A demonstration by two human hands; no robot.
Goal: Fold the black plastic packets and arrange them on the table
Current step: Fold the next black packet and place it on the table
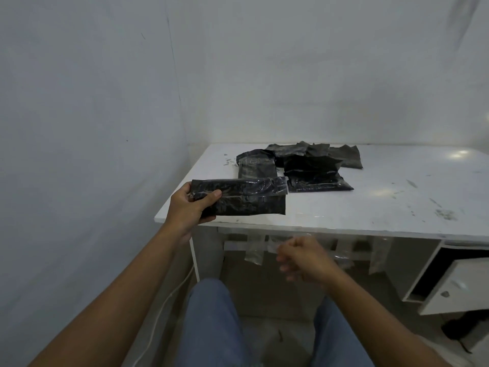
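At the near left corner of the white desk (370, 205) we have the left hand (189, 206) gripping one long folded black plastic packet (248, 198) by its left end, thumb on top, fingers curled under. Packet lies roughly parallel to the near edge, its right part over the desk surface; we can't tell if it rests there or floats just above. Fold looks done, but the top flap seems loose and the packet is not yet set down in a final place. Toward the far edge, about mid-desk, sits the heap of black plastic packets (304, 165), overlapping, some crumpled, some flat; we can't count folded versus unfolded. Our judgement: early to midway, nothing in a neat row yet, heap left to sort. That arm reaches up and forward, wrist bent slightly inward. Our right hand (304, 258) hangs below the near edge, in front of clear tape strips (253, 256) hanging off the desk front. Its fingers are loosely curled and blurred; whether it pinches anything we cannot tell.
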